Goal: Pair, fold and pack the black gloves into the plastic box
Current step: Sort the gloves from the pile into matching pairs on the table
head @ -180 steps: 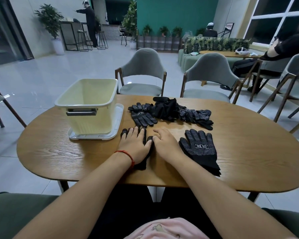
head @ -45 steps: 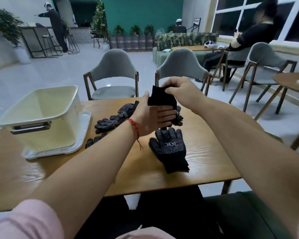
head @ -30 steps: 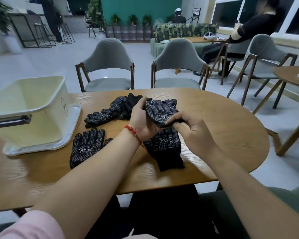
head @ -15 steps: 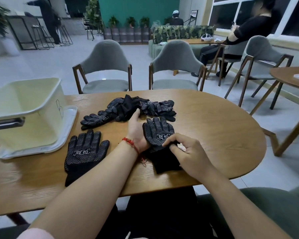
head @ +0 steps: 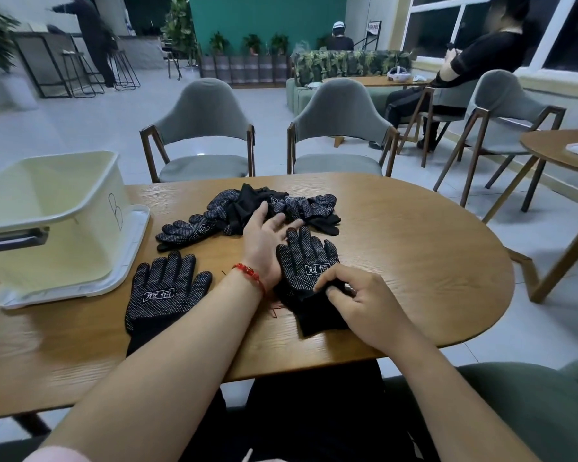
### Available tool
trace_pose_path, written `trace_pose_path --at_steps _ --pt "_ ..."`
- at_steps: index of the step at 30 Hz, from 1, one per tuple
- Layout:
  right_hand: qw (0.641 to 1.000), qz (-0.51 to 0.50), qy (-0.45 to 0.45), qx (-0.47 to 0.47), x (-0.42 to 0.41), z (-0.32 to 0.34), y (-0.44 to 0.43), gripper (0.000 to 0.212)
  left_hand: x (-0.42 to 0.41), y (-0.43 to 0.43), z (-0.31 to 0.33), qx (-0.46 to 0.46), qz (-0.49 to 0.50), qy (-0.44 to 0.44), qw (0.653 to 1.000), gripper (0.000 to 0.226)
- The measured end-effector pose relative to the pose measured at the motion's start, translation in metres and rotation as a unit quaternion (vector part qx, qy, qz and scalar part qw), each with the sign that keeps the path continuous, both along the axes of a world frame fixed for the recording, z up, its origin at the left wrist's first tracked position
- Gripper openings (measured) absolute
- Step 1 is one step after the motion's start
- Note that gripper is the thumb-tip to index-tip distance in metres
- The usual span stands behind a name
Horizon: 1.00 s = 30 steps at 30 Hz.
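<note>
Black glove (head: pixel 309 261) beside left hand (head: pixel 264 241), cuff (head: pixel 316 316) in right hand (head: pixel 361 305)

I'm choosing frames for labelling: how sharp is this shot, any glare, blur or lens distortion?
Head view: the glove the right hand pinches and the left hand are sharp, print legible; the table smears toward the near-left frame edge and its rim bows with wide-angle distortion; soft sheen near the plastic box.

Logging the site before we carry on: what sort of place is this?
Probably a café-style lounge: wooden tables with grey padded chairs, bar stools at a high counter, potted plants along a green wall.
</note>
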State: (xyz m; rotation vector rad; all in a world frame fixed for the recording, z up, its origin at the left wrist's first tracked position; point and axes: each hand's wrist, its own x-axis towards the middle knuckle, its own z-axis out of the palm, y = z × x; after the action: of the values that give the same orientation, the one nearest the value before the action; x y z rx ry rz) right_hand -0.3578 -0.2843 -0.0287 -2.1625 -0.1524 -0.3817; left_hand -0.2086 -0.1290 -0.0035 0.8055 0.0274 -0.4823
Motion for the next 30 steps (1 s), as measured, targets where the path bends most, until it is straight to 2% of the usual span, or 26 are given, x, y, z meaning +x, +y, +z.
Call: trace_pose_path --at_steps 2,4,6,12,17,19,23,30 --pt "1.000 -0.004 0.009 -0.006 -0.001 0.000 0.001 0.028 -0.004 0.005 0.004 0.089 0.079 -0.062 0.991 0.039" --pt "1.000 -0.006 0.017 -0.004 -0.001 0.001 0.001 0.027 -0.013 0.013 0.005 0.241 0.141 -0.164 0.946 0.027" --pt "1.000 -0.009 0.019 -0.002 -0.001 0.001 0.001 0.027 -0.024 0.027 0.001 0.338 0.155 -0.245 0.895 0.024" --pt "0.999 -0.012 0.028 -0.014 -0.002 0.001 0.002 0.025 -0.051 0.065 -0.019 0.516 0.095 -0.369 0.767 0.037" --pt "1.000 -0.013 0.018 0.006 -0.001 -0.001 0.000 0.025 -0.060 0.069 -0.035 0.576 0.072 -0.448 0.680 0.031" --pt "1.000 -0.021 0.016 0.015 -0.001 -0.001 0.001 0.026 -0.059 0.068 -0.036 0.575 0.070 -0.476 0.662 0.029" --pt "0.999 -0.035 0.013 0.037 -0.002 0.001 0.001 0.025 -0.059 0.068 -0.039 0.565 0.060 -0.491 0.660 0.021" --pt "0.999 -0.020 -0.003 0.034 -0.003 0.000 0.000 0.018 -0.064 0.066 -0.037 0.592 0.066 -0.489 0.638 0.014"
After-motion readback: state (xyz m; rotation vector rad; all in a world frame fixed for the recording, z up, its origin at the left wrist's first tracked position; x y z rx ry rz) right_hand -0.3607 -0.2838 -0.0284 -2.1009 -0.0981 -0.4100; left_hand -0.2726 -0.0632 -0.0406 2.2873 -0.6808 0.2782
